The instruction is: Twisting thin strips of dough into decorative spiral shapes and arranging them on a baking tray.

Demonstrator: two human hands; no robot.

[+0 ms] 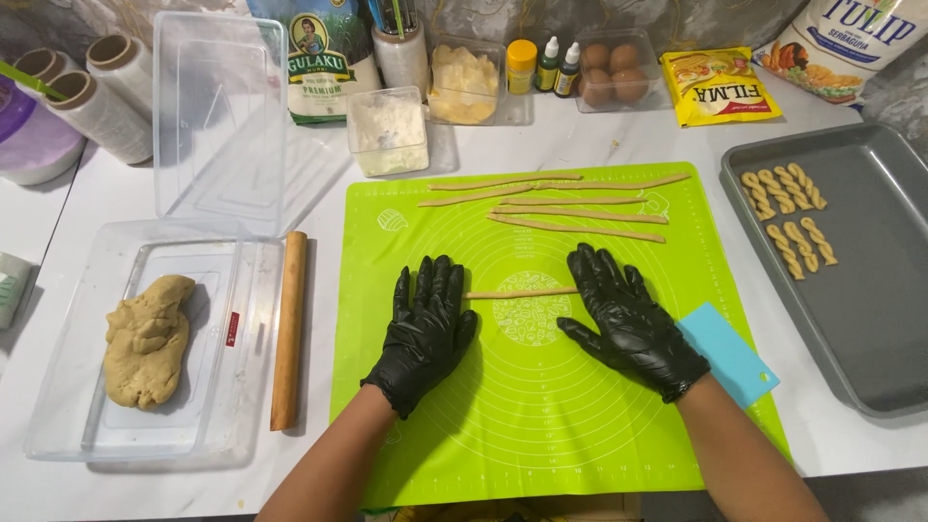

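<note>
Dough strip [520, 293] lies mid green mat [541, 425], both gloved hands flat and unclenched on its ends, left hand [425, 324], right hand [628, 319]; five strips [570, 217] wait above, eight twists [788, 217] sit on the tray [870, 338], dough lump [145, 338] unused in the tub [58, 425].

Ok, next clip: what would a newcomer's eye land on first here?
The bright green mat fills the centre, with two black-gloved hands, left hand and right hand, flat on a thin dough strip. A grey baking tray at right holds twisted dough pieces.
</note>
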